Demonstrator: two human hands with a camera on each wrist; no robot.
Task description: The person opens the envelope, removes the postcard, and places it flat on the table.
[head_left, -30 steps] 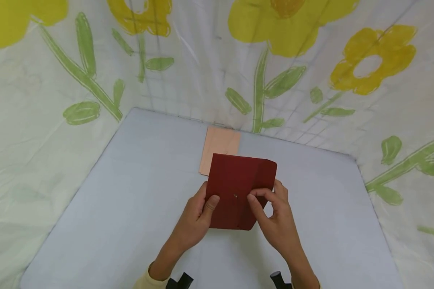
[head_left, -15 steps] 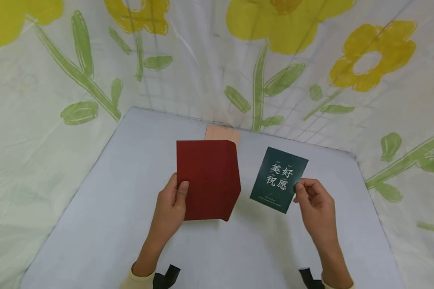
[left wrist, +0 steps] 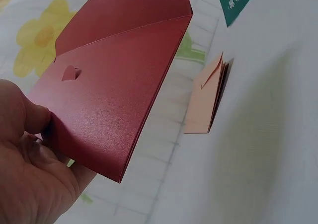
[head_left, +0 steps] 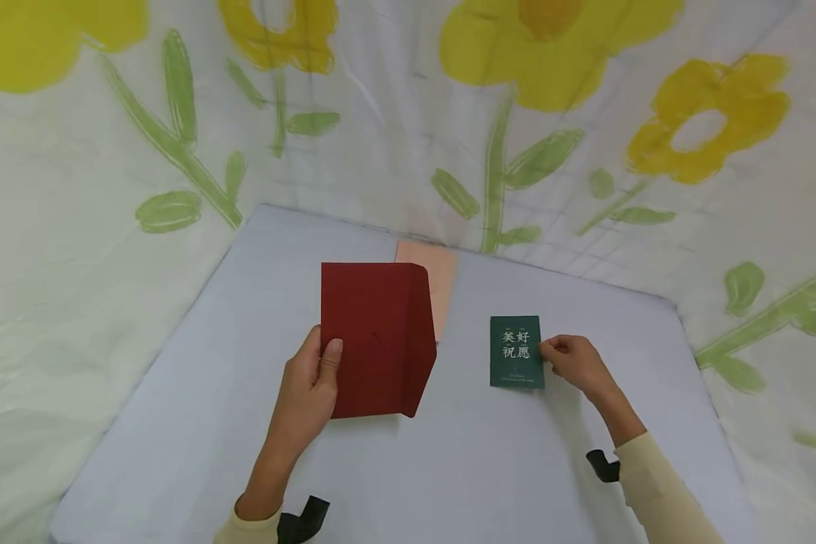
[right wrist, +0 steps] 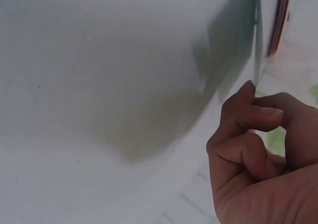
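My left hand (head_left: 304, 389) grips a red envelope (head_left: 367, 340) by its left edge, thumb on top. The envelope's flap (head_left: 419, 340) stands unfolded on the right side. In the left wrist view a small heart-shaped cutout tab (left wrist: 69, 73) shows on the envelope, near the flap. To the right, my right hand (head_left: 578, 366) pinches the right edge of a small green card (head_left: 517, 370) with white characters. In the right wrist view the green card (right wrist: 258, 40) appears nearly edge-on, close to the tabletop; whether it touches is hard to tell.
A small stack of folded peach paper (left wrist: 202, 102), perhaps envelopes, lies at the table's back edge, partly behind the red envelope in the head view. The pale table (head_left: 462, 483) is bordered by a white curtain (head_left: 374, 151) printed with yellow flowers.
The green card has come away from the red envelope in my right hand, moved right, turned upright and lowered toward the table. My left hand has shifted left with the envelope.
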